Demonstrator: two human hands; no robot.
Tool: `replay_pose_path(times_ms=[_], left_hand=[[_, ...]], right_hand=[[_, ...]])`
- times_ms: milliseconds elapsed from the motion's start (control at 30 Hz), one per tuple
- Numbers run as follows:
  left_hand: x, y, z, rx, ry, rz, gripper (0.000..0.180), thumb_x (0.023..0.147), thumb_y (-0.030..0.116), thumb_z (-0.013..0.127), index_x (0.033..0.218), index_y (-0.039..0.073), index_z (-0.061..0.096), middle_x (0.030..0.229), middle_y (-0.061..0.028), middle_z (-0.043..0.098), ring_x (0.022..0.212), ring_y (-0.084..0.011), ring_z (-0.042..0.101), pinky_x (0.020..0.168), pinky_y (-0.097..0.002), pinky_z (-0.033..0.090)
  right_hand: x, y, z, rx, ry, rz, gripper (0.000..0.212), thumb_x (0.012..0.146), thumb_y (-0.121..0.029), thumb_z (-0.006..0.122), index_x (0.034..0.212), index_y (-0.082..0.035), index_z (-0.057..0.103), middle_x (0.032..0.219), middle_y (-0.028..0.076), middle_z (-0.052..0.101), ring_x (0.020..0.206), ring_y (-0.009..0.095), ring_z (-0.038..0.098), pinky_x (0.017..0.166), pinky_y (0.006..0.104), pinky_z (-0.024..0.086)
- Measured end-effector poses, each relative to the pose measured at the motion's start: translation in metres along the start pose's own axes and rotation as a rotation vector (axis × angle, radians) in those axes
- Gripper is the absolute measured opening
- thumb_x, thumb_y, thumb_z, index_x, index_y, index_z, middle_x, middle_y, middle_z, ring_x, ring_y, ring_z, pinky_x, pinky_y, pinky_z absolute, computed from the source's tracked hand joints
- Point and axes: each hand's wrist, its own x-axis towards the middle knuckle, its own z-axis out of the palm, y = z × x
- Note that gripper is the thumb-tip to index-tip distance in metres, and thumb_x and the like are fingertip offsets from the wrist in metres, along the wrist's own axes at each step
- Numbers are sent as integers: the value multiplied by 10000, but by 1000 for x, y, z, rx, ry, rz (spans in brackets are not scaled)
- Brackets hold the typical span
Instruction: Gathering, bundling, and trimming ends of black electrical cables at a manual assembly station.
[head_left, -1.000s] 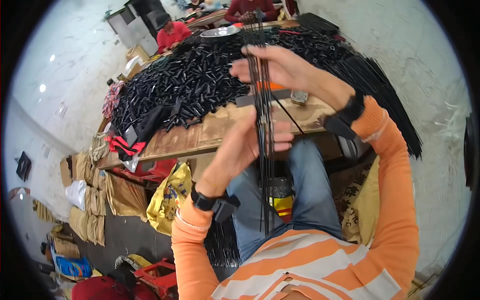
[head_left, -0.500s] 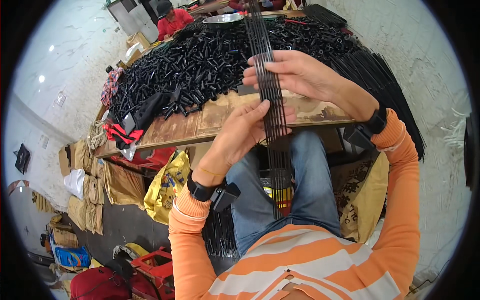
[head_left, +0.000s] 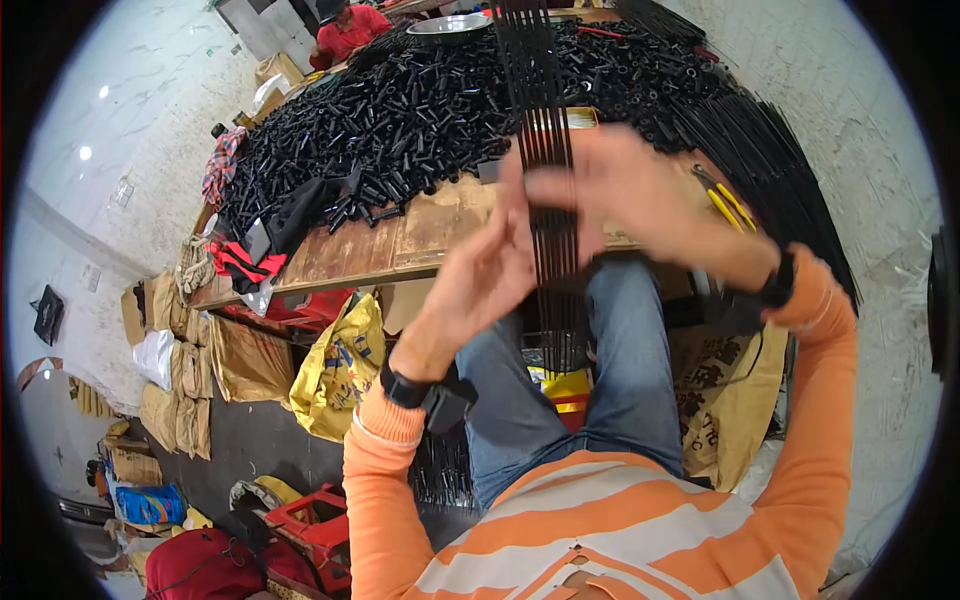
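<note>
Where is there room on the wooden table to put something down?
On the table, the bare wood between the black pieces, the dark cloth and the left hand. A narrower patch lies between the right hand and the yellow-handled pliers. Behind is crowded; so is the right, with black rods.

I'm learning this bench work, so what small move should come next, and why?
I'd probably steady the black rods with the left hand: they're spread side by side, both hands are at them, and the right hand is blurred, so its grip can't be judged.
</note>
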Motion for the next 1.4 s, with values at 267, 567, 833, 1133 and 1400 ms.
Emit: replay_pose_path(times_ms=[267, 567, 833, 1133, 1400], left_hand=[[86, -15, -90, 35, 142, -233, 636, 1021, 524, 323, 1301, -16, 506, 1298, -203, 575, 1202, -327, 562, 1014, -451, 448], [52, 20, -89, 891, 117, -129, 289, 899, -22, 618, 1185, 5, 649, 1115, -92, 695, 1002, -122, 637, 888, -252, 499], [47, 19, 7, 1041, 250, 226, 240, 858, -118, 606, 1089, -90, 663, 1092, -192, 685, 935, -222, 691, 855, -302, 568], [51, 7, 0, 1050, 293, 229, 238, 885, -103, 598, 1119, -94, 634, 1058, -203, 688, 986, -247, 677, 889, -334, 555], [54, 7, -13, 981, 247, 315, 325, 884, -120, 581, 1207, -80, 582, 1116, -228, 661, 1066, -291, 648, 943, -419, 547]], right_hand=[[-73, 155, 22, -162, -19, -27, 200, 937, -99, 617, 1104, -11, 684, 991, 82, 732, 914, 106, 676, 805, 250, 520], [6, 198, -36, -278, 119, -33, 209, 907, -78, 638, 1106, -36, 689, 894, 158, 700, 821, 208, 693, 706, 309, 515], [8, 196, -34, -359, 115, -226, 289, 862, -1, 647, 1150, -18, 664, 1062, 167, 696, 957, 274, 701, 806, 332, 545], [2, 200, -38, -354, 82, -148, 237, 866, -52, 660, 1102, -34, 677, 987, 137, 708, 901, 245, 699, 782, 332, 530], [20, 189, -98, -66, 187, -146, 249, 901, -156, 624, 1116, -31, 632, 1141, 113, 630, 1062, 263, 598, 884, 341, 473]])
